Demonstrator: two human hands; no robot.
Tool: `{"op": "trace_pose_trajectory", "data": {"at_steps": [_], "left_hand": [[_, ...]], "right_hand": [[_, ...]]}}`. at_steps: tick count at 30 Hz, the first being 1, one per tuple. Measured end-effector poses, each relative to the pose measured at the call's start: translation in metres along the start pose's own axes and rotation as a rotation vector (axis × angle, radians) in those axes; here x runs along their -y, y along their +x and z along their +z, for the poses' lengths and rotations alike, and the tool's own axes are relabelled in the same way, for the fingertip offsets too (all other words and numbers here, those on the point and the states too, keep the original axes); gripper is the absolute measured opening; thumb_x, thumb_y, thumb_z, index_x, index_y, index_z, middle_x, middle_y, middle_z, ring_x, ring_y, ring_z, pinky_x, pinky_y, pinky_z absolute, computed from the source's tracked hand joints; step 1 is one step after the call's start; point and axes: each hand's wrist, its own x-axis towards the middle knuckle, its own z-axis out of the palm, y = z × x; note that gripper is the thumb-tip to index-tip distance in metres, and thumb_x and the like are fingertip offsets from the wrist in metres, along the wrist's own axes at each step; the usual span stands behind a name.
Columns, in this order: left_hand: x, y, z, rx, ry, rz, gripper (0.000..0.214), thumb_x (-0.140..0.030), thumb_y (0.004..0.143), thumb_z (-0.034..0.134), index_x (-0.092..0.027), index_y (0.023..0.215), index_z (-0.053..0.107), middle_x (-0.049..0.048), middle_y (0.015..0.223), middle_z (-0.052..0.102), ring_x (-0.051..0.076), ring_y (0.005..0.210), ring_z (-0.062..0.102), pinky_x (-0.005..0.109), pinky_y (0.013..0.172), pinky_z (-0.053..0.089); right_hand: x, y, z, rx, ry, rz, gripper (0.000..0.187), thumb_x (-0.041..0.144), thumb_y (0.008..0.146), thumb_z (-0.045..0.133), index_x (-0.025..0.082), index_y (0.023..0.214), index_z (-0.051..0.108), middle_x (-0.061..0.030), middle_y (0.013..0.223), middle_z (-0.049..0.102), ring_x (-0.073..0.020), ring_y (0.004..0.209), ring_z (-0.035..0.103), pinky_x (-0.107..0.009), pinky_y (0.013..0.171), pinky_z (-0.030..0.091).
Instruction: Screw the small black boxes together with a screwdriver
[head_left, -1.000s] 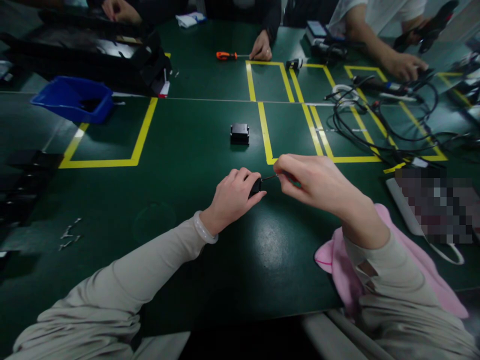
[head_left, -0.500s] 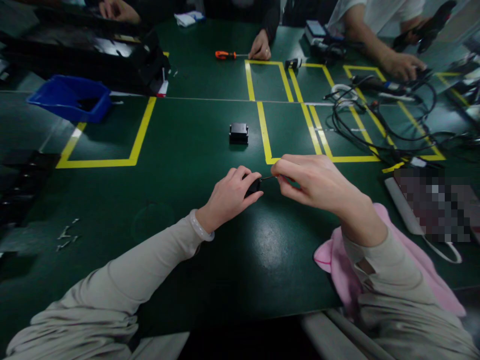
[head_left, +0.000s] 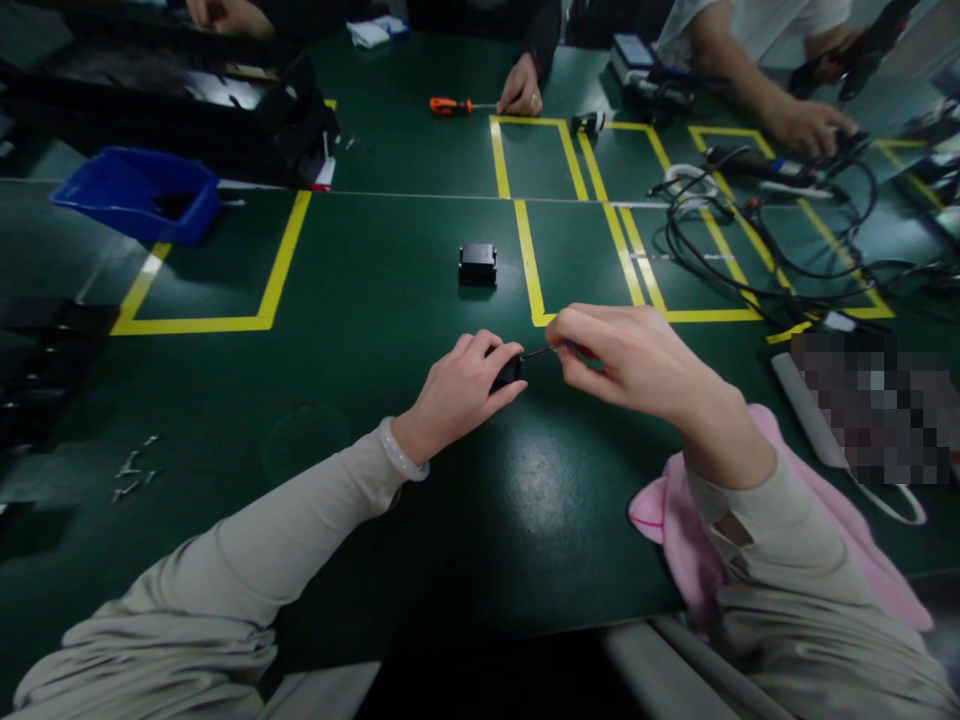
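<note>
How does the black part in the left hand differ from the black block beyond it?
The black part is gripped in the left hand, mostly hidden; the black block lies free on the table, fully visible. The thin tool in the right hand meets the black part; nothing touches the black block. The black block looks larger than the black part. Both are dark.

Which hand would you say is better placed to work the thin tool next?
Right, probably: the right hand pinches the thin tool, its tip at the small black part the left hand grips.
</note>
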Motion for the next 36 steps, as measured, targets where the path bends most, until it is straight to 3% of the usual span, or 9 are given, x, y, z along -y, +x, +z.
{"op": "trace_pose_trajectory", "data": {"at_steps": [6, 10, 16, 20, 23, 26, 30, 36], "left_hand": [[-0.001, 0.0, 0.0, 0.019, -0.017, -0.002, 0.042, -0.042, 0.1, 0.058, -0.02, 0.136, 0.057, 0.0113, 0.125, 0.06, 0.027, 0.111, 0.057, 0.039, 0.086, 0.056], [0.004, 0.002, 0.0, 0.039, -0.061, 0.032, 0.045, -0.037, 0.1, 0.058, -0.019, 0.141, 0.054, 0.0123, 0.128, 0.058, 0.028, 0.116, 0.056, 0.043, 0.094, 0.057], [0.026, 0.011, -0.005, 0.111, -0.257, 0.196, 0.047, -0.026, 0.098, 0.054, -0.022, 0.145, 0.053, 0.014, 0.144, 0.051, 0.03, 0.138, 0.049, 0.05, 0.118, 0.045], [0.034, 0.01, -0.006, 0.088, -0.334, 0.167, 0.058, -0.026, 0.098, 0.056, -0.022, 0.153, 0.04, 0.0141, 0.157, 0.042, 0.028, 0.149, 0.04, 0.048, 0.125, 0.035], [0.033, 0.007, -0.004, 0.013, -0.285, 0.019, 0.059, -0.031, 0.096, 0.062, -0.018, 0.149, 0.04, 0.0154, 0.151, 0.048, 0.03, 0.142, 0.047, 0.049, 0.119, 0.042], [0.032, 0.007, -0.002, -0.012, -0.173, -0.093, 0.053, -0.037, 0.093, 0.069, -0.015, 0.136, 0.05, 0.0147, 0.131, 0.059, 0.032, 0.122, 0.058, 0.05, 0.104, 0.05], [0.039, 0.01, -0.005, 0.021, -0.161, -0.062, 0.05, -0.041, 0.09, 0.073, -0.015, 0.128, 0.054, 0.0129, 0.125, 0.062, 0.03, 0.112, 0.06, 0.045, 0.098, 0.05], [0.05, 0.011, -0.011, 0.105, -0.169, 0.046, 0.058, -0.045, 0.093, 0.07, -0.021, 0.141, 0.05, 0.0113, 0.133, 0.06, 0.03, 0.119, 0.058, 0.043, 0.101, 0.047]], "right_hand": [[0.002, 0.007, -0.001, 0.038, -0.152, 0.216, 0.019, 0.032, 0.101, 0.051, 0.017, 0.103, 0.063, -0.0033, 0.07, 0.067, -0.0172, 0.06, 0.057, -0.028, 0.06, 0.025], [0.011, 0.021, -0.003, 0.034, -0.289, 0.352, 0.028, 0.041, 0.103, 0.051, 0.017, 0.098, 0.064, -0.0064, 0.069, 0.069, -0.0214, 0.065, 0.062, -0.029, 0.063, 0.028], [0.017, 0.027, -0.008, 0.11, -0.133, 0.173, 0.024, 0.031, 0.104, 0.045, 0.015, 0.119, 0.056, -0.0086, 0.087, 0.074, -0.0209, 0.071, 0.066, -0.029, 0.064, 0.035], [0.018, 0.03, -0.007, 0.104, -0.187, 0.218, 0.022, 0.035, 0.105, 0.049, 0.016, 0.112, 0.058, -0.0091, 0.078, 0.072, -0.023, 0.068, 0.066, -0.03, 0.063, 0.035], [0.021, 0.036, -0.006, 0.078, -0.226, 0.26, 0.023, 0.039, 0.102, 0.057, 0.017, 0.106, 0.061, -0.01, 0.075, 0.071, -0.0253, 0.069, 0.068, -0.031, 0.063, 0.034], [0.02, 0.038, -0.006, 0.082, -0.22, 0.283, 0.022, 0.039, 0.101, 0.06, 0.017, 0.103, 0.062, -0.0094, 0.075, 0.072, -0.025, 0.069, 0.067, -0.03, 0.061, 0.032], [0.014, 0.032, -0.004, 0.059, -0.175, 0.314, 0.019, 0.037, 0.102, 0.058, 0.018, 0.1, 0.063, -0.0067, 0.076, 0.072, -0.0225, 0.068, 0.066, -0.029, 0.06, 0.03], [0.028, 0.028, -0.003, 0.096, -0.131, 0.392, 0.02, 0.036, 0.103, 0.055, 0.018, 0.102, 0.062, -0.0062, 0.076, 0.071, -0.0218, 0.067, 0.065, -0.029, 0.062, 0.031]]}}
